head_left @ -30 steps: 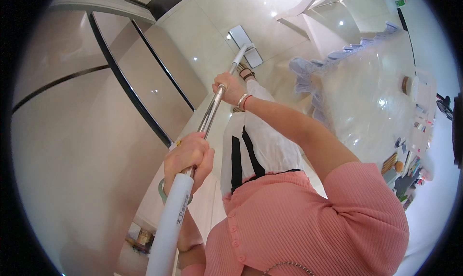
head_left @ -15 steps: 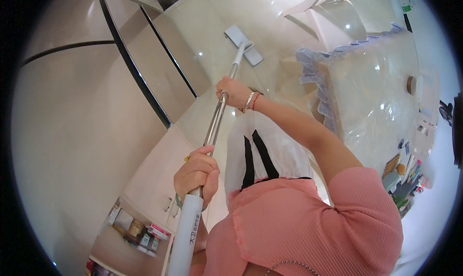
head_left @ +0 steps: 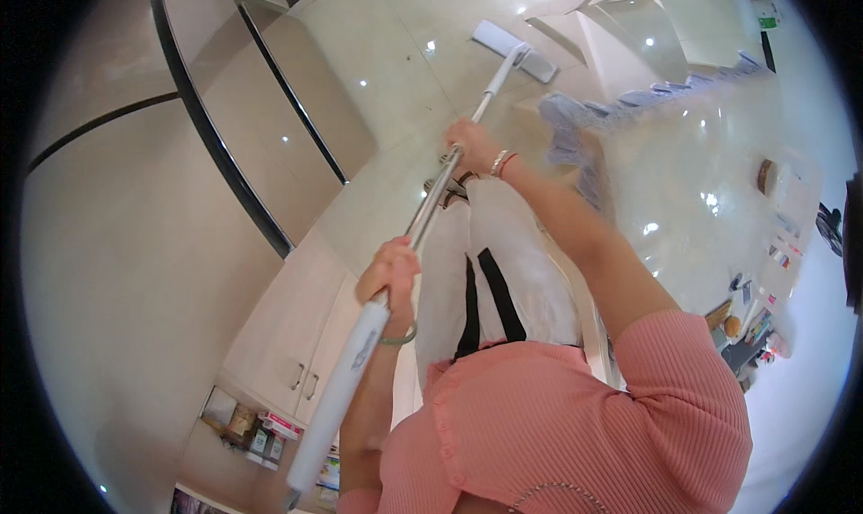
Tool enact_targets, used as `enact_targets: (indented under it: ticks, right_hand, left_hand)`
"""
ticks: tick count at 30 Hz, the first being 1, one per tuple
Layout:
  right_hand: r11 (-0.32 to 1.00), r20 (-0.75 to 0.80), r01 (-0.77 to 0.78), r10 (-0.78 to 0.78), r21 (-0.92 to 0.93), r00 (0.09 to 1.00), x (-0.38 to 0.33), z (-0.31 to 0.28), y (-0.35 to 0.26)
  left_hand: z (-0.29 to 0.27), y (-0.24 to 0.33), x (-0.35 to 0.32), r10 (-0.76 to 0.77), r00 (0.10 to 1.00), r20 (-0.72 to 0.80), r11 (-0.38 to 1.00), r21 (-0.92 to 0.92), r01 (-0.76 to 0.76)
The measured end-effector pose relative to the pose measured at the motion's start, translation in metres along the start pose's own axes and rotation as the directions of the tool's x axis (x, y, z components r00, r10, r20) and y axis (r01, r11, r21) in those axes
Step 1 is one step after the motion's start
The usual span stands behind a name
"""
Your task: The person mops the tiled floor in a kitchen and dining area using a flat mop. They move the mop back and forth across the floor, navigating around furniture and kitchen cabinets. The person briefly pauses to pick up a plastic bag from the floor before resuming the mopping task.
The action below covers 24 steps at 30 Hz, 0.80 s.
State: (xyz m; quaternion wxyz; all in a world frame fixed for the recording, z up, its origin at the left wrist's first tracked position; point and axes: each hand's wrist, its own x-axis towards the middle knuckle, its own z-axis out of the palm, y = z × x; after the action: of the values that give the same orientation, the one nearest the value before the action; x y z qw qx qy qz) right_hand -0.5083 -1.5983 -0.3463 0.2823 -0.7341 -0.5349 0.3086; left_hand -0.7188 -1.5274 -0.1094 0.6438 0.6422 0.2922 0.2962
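Here a glossy cream tiled floor [head_left: 404, 56] fills the room, mirroring ceiling lights. The flat mop [head_left: 449, 181] slants across it, its white pad lying on the tiles far from the person, just beside the fringed blue rug [head_left: 584, 123]. The left hand [head_left: 391, 276] has its grip wrapped around the handle near the white sleeve; the right hand [head_left: 469, 146] clasps the metal pole, nearer the pad. Pale cabinets [head_left: 297, 352] stand left of the mop.

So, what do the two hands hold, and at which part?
Both hold the mop by its pole: the left hand near the white grip, the right hand higher on the metal shaft.
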Motion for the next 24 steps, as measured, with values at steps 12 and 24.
enact_targets:
  ticks: [12,24]
  right_hand:
    - [0.921,-0.213,0.155,-0.081,0.359,0.974,0.007,0.031,-0.106]
    - [0.937,-0.266,0.198,-0.120,0.288,0.956,0.020,-0.036,-0.100]
  left_hand:
    - [-0.035,0.115,-0.001,-0.021,0.960,0.279,0.959,0.276,-0.059]
    - [-0.010,0.114,0.047,0.115,0.925,0.363,0.988,0.058,-0.146]
